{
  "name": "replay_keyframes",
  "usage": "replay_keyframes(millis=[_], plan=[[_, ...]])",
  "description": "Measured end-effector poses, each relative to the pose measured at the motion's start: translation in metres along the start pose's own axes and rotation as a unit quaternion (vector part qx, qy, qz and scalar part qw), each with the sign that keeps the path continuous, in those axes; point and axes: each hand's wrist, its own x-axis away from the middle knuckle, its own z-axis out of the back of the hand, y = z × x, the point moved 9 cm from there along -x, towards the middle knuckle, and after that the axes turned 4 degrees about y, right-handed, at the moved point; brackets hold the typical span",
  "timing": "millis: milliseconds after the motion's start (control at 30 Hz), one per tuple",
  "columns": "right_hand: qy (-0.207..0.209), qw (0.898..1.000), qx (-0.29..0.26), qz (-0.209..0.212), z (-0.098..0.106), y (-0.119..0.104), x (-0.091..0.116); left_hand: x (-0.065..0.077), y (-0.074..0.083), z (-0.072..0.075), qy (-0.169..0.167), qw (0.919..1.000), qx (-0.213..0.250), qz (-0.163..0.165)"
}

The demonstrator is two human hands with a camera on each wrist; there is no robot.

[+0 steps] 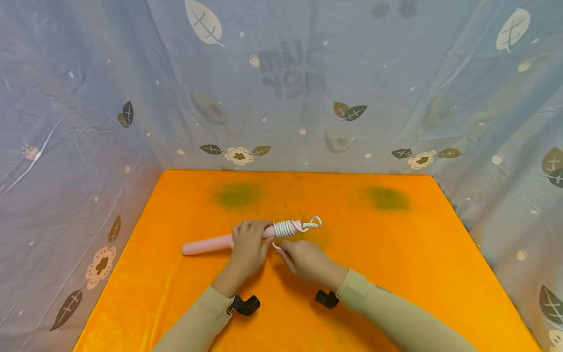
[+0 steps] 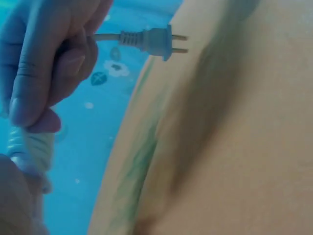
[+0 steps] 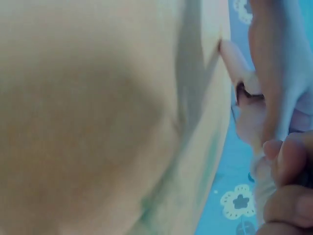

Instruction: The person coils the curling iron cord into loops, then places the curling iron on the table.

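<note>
A long pink curling iron (image 1: 206,245) lies slantwise across the middle of the orange table. Its white cord (image 1: 283,229) is wound in several tight turns around the handle, and a small loop sticks out past the right end. My left hand (image 1: 249,247) grips the iron just left of the coils. With its fingertips, my right hand (image 1: 308,259) pinches the free end of the cord below the coils. In the left wrist view, a two-prong plug (image 2: 155,42) juts out from the right hand. A dark gap shows on the iron (image 3: 234,61) in the right wrist view.
The orange tabletop (image 1: 396,254) has two greenish patches near its back edge. A pale blue curtain (image 1: 299,73) with leaves and flowers encloses the table at the back and both sides. Black wrist devices (image 1: 246,305) sit at both sleeves.
</note>
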Motion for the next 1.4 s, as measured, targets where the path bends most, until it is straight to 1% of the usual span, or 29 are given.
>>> replay_keyframes(millis=[100,200,267,367,467,533,567,667,800,967,1067,1167,1267,1400], plan=[[0.019,1.0,0.012,-0.013,0.005,0.006,0.0,0.002,-0.002,-0.008,-0.039,0.9991,-0.014,0.002],[0.031,0.999,0.037,-0.015,0.011,0.01,0.002,0.002,-0.005,-0.01,-0.074,0.9969,-0.028,0.004],[0.034,0.998,0.054,-0.008,0.014,0.011,0.003,0.002,-0.005,-0.011,-0.097,0.9947,-0.034,0.002],[0.023,0.997,0.073,0.005,0.013,0.011,0.004,0.001,-0.005,-0.012,-0.142,0.9889,-0.044,0.0],[0.009,0.996,0.085,0.011,0.01,0.012,0.005,0.0,-0.006,-0.014,-0.183,0.9811,-0.064,0.009],[0.008,0.996,0.086,0.009,0.01,0.012,0.006,0.0,-0.009,-0.015,-0.2,0.9768,-0.074,0.019],[0.01,0.996,0.084,0.007,0.011,0.012,0.006,-0.001,-0.011,-0.015,-0.203,0.976,-0.074,0.026],[0.016,0.997,0.076,0.003,0.014,0.012,0.006,-0.002,-0.017,-0.015,-0.196,0.9773,-0.069,0.04],[-0.001,0.998,0.069,0.002,0.014,0.009,0.007,-0.004,-0.028,-0.011,-0.173,0.9822,-0.055,0.047],[-0.027,0.998,0.061,0.01,0.012,0.004,0.01,-0.006,-0.036,-0.005,-0.134,0.9896,-0.039,0.036],[-0.029,0.997,0.066,0.026,0.013,-0.002,0.009,-0.007,-0.038,-0.002,-0.102,0.9939,-0.032,0.03],[-0.022,0.996,0.075,0.039,0.015,-0.009,0.008,-0.006,-0.039,0.001,-0.075,0.9966,-0.025,0.025],[0.0,0.996,0.079,0.045,0.02,-0.016,0.006,-0.006,-0.039,0.003,-0.056,0.9981,-0.019,0.017],[0.038,0.995,0.077,0.044,0.026,-0.023,0.002,-0.003,-0.038,0.002,-0.048,0.9986,-0.017,0.01]])
